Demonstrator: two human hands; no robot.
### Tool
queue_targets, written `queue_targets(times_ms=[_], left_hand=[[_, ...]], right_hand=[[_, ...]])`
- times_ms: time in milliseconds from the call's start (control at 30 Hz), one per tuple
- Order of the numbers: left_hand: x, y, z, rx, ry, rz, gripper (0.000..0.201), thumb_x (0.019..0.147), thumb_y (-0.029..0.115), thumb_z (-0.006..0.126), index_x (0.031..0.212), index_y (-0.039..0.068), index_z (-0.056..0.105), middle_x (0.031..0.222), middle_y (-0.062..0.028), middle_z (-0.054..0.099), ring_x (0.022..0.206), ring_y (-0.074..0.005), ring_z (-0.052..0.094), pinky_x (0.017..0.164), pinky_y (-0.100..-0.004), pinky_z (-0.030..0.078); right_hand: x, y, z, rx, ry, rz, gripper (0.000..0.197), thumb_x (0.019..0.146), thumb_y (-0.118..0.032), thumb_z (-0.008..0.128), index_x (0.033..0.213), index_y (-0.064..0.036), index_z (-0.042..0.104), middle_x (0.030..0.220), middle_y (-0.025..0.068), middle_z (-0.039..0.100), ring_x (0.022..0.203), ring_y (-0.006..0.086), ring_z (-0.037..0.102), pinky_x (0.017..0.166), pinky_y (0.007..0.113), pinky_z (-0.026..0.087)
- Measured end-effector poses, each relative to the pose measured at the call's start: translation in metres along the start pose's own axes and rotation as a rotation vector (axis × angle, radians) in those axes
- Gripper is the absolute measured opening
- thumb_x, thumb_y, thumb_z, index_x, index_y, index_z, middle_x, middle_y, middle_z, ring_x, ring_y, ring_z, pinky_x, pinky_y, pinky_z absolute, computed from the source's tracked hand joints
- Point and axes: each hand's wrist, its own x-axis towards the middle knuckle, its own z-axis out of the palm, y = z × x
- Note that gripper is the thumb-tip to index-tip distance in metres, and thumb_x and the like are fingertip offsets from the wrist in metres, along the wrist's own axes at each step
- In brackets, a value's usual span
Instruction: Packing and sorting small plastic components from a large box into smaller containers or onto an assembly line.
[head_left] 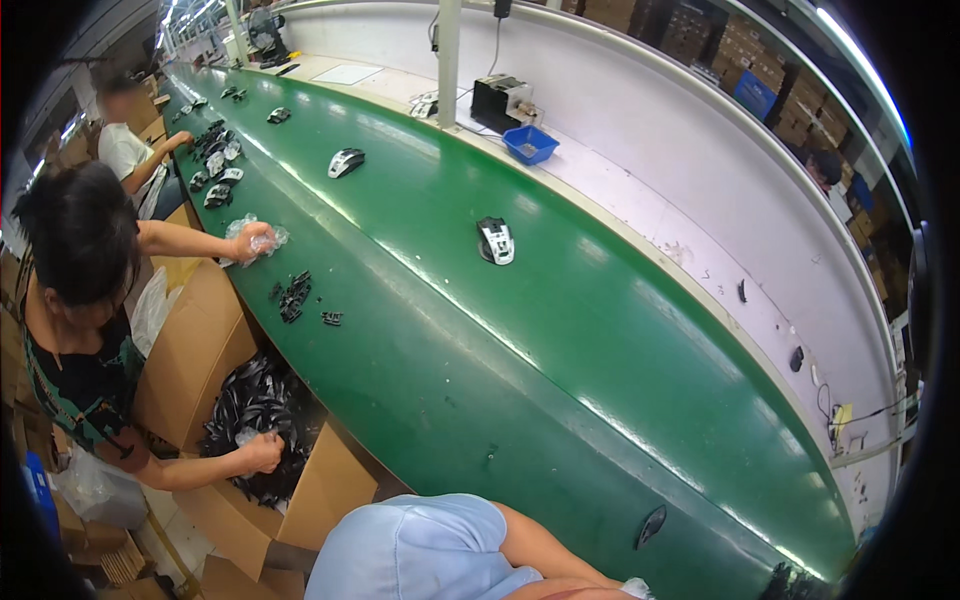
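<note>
My light blue sleeve (420,545) and bare arm (545,545) cross the lower edge toward the right. Neither of my hands shows; the picture's edge cuts them off. A bit of clear, whitish plastic (637,588) peeks in just past the end of my arm. Nearest to it on the green conveyor belt lies a small dark curved part (650,527). Farther up the belt sits a black and white computer mouse shell (496,241), and beyond it another mouse shell (346,162).
At left, a co-worker holds clear plastic (258,240) over the belt, the other hand in a cardboard box (195,350) of black parts. Small black pieces (293,297) and several mouse shells (215,165) lie along the belt. A blue bin (530,145) stands on the far ledge.
</note>
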Motion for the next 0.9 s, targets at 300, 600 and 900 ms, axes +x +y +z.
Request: queue_targets(times_ms=[300, 600, 900], left_hand=[[0.041, 0.068, -0.086, 0.475, -0.065, 0.237, 0.024, 0.095, 0.031, 0.056, 0.106, 0.011, 0.066, 0.116, -0.0130, 0.064, 0.096, -0.0334, 0.064, 0.078, -0.0433, 0.053], [0.037, 0.111, -0.147, 0.160, 0.186, -0.240, 0.031, 0.088, 0.035, 0.064, 0.109, 0.013, 0.065, 0.109, -0.0110, 0.063, 0.093, -0.0276, 0.062, 0.079, -0.0411, 0.051], [0.021, 0.125, -0.178, -1.126, 0.541, -1.290, 0.024, 0.091, 0.029, 0.060, 0.103, 0.009, 0.064, 0.086, -0.0042, 0.065, 0.072, -0.0166, 0.062, 0.064, -0.0325, 0.052]], right_hand=[[0.036, -0.047, 0.057, 0.218, -0.058, -0.293, 0.030, 0.080, -0.019, 0.065, 0.104, -0.0019, 0.064, 0.106, 0.0162, 0.065, 0.100, 0.0265, 0.062, 0.089, 0.039, 0.049], [0.002, -0.020, 0.032, 0.189, -0.003, -0.198, 0.028, 0.080, -0.019, 0.065, 0.103, -0.0020, 0.065, 0.106, 0.0158, 0.065, 0.099, 0.0258, 0.062, 0.089, 0.039, 0.049], [-0.240, -0.030, 0.045, 0.583, 0.827, 0.933, 0.015, 0.080, -0.010, 0.067, 0.091, -0.0019, 0.063, 0.082, 0.0074, 0.061, 0.080, 0.0189, 0.059, 0.074, 0.030, 0.049]])
